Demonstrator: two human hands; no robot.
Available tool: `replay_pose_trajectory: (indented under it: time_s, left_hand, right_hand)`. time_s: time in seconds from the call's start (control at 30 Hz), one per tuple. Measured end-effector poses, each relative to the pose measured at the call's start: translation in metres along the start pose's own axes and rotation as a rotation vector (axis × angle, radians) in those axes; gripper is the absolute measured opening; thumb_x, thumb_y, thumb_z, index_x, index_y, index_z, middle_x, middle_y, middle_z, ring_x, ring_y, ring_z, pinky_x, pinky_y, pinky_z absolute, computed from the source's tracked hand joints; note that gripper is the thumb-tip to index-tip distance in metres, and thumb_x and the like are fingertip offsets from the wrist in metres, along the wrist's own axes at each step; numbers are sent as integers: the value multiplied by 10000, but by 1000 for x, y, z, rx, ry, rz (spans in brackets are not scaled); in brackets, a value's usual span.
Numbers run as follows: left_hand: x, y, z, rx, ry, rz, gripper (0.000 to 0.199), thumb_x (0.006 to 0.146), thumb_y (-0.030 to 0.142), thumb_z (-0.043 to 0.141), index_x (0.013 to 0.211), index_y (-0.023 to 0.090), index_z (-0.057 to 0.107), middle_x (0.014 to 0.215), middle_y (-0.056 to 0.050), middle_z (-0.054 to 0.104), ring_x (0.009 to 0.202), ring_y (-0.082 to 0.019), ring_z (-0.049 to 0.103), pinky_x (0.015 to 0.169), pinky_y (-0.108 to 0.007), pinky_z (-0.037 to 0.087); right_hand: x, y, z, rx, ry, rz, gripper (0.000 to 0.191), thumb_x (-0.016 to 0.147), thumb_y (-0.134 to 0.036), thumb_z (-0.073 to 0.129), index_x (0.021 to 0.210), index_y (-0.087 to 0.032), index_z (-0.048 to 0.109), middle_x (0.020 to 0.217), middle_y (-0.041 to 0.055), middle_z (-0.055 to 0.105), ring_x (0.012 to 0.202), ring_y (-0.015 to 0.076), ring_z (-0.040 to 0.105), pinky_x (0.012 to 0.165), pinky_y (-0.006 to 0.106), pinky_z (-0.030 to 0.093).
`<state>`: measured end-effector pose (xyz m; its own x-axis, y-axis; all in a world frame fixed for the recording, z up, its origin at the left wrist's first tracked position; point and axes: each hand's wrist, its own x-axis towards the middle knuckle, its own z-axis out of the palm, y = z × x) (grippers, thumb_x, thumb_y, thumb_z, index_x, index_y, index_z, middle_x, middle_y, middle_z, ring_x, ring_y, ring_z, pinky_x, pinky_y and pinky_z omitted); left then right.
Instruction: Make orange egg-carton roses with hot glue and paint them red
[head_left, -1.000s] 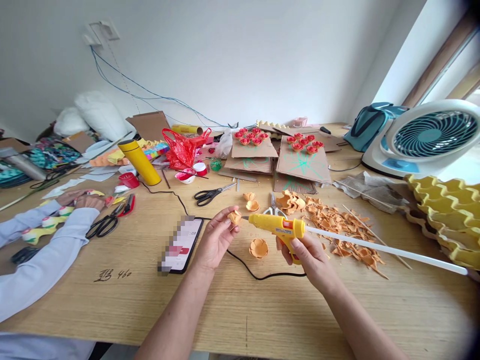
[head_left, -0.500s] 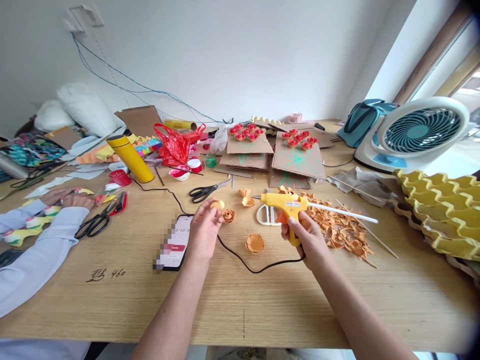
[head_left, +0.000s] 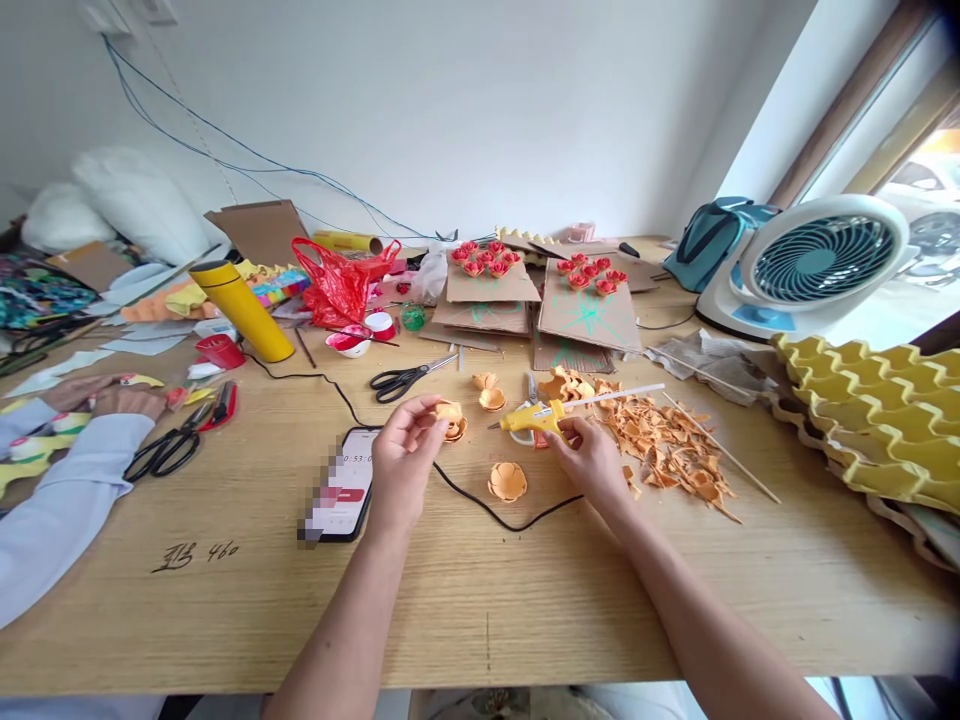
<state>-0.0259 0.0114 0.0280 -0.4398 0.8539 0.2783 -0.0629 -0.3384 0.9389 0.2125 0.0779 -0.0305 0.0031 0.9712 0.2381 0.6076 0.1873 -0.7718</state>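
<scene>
Between the fingertips of my left hand (head_left: 405,450) is a small orange petal piece (head_left: 448,411). Just behind it sits an orange rose-shaped flower (head_left: 456,432), partly hidden. My right hand (head_left: 592,460) has its fingers closed around the yellow hot glue gun (head_left: 531,416), whose nozzle points left; a white glue stick (head_left: 626,393) juts from its back. The gun hangs low over white-handled scissors, or lies on them; I cannot tell which. Nearer me rests an orange petal cup (head_left: 508,482), and another cup (head_left: 492,399) lies beyond the gun.
Orange scraps (head_left: 675,450) are heaped at right beside yellow egg trays (head_left: 862,430) and a fan (head_left: 810,260). A phone (head_left: 345,485) and black scissors (head_left: 405,382) lie near my left hand. The gun's cord (head_left: 487,512) loops across the table. Another person's sleeve (head_left: 67,520) is at left.
My right hand has lowered the glue gun and turned it over sideways, slightly to the left. My left hand still pinches the petal piece, now shifted a little right. The camera view has shifted slightly.
</scene>
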Motion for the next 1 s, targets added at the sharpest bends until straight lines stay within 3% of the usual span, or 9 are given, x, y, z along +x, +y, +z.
replay_pose_trajectory:
  time_s: [0.2,0.33,0.4,0.47,0.63,0.9,1.0]
  left_hand:
    - [-15,2,9,501,-266,298,277,875,147,674,1124,243,748,995,-27,700,799,-133,589,777,-274,488]
    - [-21,-1,17,636,-355,432,300,870,104,661,1117,252,746,1001,-30,703,789,-147,607,845,-307,520]
    - [-24,-4,20,653,-403,435,303,873,122,671,1128,268,746,1022,-40,709,835,-173,645,874,-331,532]
    - [-26,-7,21,665,-446,411,342,865,137,686,1169,285,739,1041,-52,714,892,-209,673,887,-355,538]
    - [-28,-11,21,698,-476,396,425,850,144,706,1246,298,686,1017,-55,738,956,-261,686,984,-429,509]
    - [-27,-12,20,739,-516,440,284,867,206,744,1137,274,685,992,-38,756,764,-210,642,884,-380,482]
    - [-23,-8,17,731,-532,372,353,843,240,784,1174,277,667,1035,-35,749,829,-220,653,898,-375,482]
  right_hand:
    - [3,6,4,-205,-23,-31,327,899,-502,619,890,-193,723,878,81,709,773,231,644,695,333,448]
    - [-2,-2,-6,-196,55,-139,262,906,-437,647,991,-199,714,944,87,709,823,243,647,755,363,478]
    - [-8,-13,-13,-21,54,-274,204,929,-387,639,1019,-213,693,952,75,712,809,221,638,776,361,500]
    - [-15,-27,-19,159,-61,-410,140,960,-348,634,1028,-235,680,1009,68,734,867,219,655,801,358,516]
    - [-26,-47,-23,158,-203,-629,198,980,-257,657,1174,-260,694,1127,79,760,1061,264,671,930,430,491]
    - [-25,-44,-22,109,-263,-701,217,997,-227,650,1206,-261,696,1101,68,762,1026,240,681,885,390,474]
    - [-26,-43,-24,102,-234,-680,222,999,-216,620,1209,-237,688,1102,85,743,1026,242,676,888,395,489]
